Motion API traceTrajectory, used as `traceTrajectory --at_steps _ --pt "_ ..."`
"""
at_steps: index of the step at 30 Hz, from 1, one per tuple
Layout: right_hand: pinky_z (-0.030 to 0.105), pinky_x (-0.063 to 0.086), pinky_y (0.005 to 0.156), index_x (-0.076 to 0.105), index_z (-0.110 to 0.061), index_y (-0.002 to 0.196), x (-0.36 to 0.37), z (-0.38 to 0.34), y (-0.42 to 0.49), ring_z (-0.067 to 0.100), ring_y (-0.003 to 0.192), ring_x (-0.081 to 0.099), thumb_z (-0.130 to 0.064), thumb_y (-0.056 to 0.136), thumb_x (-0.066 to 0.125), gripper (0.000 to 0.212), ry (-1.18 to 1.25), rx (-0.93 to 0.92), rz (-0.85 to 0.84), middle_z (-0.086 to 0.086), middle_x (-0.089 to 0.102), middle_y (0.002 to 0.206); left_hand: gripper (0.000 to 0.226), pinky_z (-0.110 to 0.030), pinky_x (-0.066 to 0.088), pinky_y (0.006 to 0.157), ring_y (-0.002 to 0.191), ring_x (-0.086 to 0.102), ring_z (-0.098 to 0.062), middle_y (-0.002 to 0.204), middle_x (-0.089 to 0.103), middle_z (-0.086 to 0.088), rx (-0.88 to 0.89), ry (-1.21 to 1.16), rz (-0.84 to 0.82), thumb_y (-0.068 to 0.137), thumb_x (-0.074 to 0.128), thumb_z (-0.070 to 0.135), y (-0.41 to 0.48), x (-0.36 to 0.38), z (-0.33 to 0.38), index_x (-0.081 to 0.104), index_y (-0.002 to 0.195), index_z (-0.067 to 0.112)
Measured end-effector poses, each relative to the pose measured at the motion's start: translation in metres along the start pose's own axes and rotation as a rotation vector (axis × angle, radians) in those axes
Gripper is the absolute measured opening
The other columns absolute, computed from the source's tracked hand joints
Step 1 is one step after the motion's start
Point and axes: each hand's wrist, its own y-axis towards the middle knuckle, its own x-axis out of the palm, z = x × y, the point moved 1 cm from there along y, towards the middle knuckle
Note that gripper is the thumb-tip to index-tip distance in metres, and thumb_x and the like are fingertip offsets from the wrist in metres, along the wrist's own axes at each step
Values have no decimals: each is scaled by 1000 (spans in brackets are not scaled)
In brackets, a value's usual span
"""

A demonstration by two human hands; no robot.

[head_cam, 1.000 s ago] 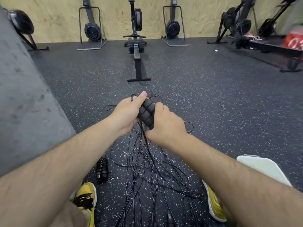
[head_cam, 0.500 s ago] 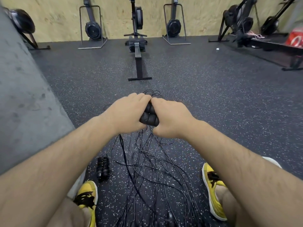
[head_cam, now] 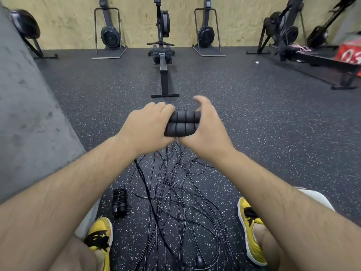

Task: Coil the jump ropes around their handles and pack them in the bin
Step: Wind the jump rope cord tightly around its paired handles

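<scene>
Gym space with a black speckled rubber floor (head_cam: 263,124), a chipboard wall (head_cam: 136,20) at the back and a grey concrete wall (head_cam: 23,114) down the left side. The messy tangle of black jump ropes (head_cam: 175,192) on the floor is the landmark here.

Right above the far end of the tangle, the person holds a pair of ribbed foam handles (head_cam: 183,124) side by side, lying crosswise. The left hand (head_cam: 148,126) has its fingers wrapped tight round the left end. The right hand (head_cam: 207,132) sits with its palm against the right end, but its fingers (head_cam: 203,102) are lifted off the foam, loosely curved and pretty blurry. Cords hang from under the hands straight down into the tangle.

Just left of the tangle sits one coiled jump rope (head_cam: 119,200), already wound round its handles. There's a yellow shoe on each side of the tangle, the left shoe (head_cam: 100,237) and the right shoe (head_cam: 252,225). Beyond the tangle a rowing machine (head_cam: 163,75) points toward the camera, with more of them standing along the chipboard.
</scene>
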Motion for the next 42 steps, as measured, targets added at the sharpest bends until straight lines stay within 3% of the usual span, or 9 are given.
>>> traceTrajectory --at_steps 4,7,11,14,16,25,31,36,42 --pt "20 52 75 33 -21 144 11 15 -2 12 91 64 -15 77 82 83 473 350 144 -1 62 109 45 -41 47 68 101 58 -30 108 59 -2 -126 -53 70 80 64 49 3 -15 -6 51 110 18" --pt "27 54 84 53 -16 124 58 13 -4 23 104 64 -13 79 78 51 402 366 -209 3 66 114 49 -43 50 72 105 58 -28 111 59 1 -132 -96 56 79 66 49 -1 -18 -7 51 115 20" --pt "23 42 101 61 -19 125 115 -26 -31 6 116 59 -24 90 70 37 452 219 -719 -8 67 124 63 -45 53 77 110 56 -27 115 57 4 -67 -140 60 80 65 48 -4 -19 -6 45 138 30" --pt "23 48 84 66 -9 107 121 -29 -36 12 72 65 -20 101 56 16 573 265 -774 -1 68 75 70 -43 54 74 109 57 -26 111 58 6 -14 -123 55 81 65 51 -8 -17 -15 40 146 39" --pt "26 46 65 64 -6 108 106 -22 -30 10 53 46 -27 103 54 25 560 303 -786 -10 47 57 70 -41 54 70 106 60 -26 107 59 6 15 -84 65 80 59 55 -10 -15 -29 42 146 42" --pt "23 28 49 72 -22 91 -6 19 5 4 45 32 -32 102 53 24 -1 105 -549 -17 41 48 105 -38 44 70 90 59 -28 98 58 0 132 56 -33 66 40 98 -13 -10 -61 39 151 36" --pt "26 32 54 69 -20 84 -28 16 4 3 47 38 -34 98 54 25 -35 117 -414 -10 46 59 96 -37 48 59 84 57 -30 98 58 -2 178 146 -22 69 48 88 -15 0 -50 46 148 32" --pt "30 48 71 69 -28 95 -28 8 -2 16 79 60 -54 88 61 28 -334 19 -227 -11 65 79 91 -37 46 54 77 58 -34 93 59 -8 146 236 6 65 72 74 -10 2 -38 53 140 27" --pt "29 43 65 67 -29 93 -31 -3 -4 13 74 55 -63 78 68 37 -314 71 -174 -13 54 68 90 -37 47 54 75 58 -33 91 59 -8 128 225 11 65 74 72 -8 3 -33 56 140 25"
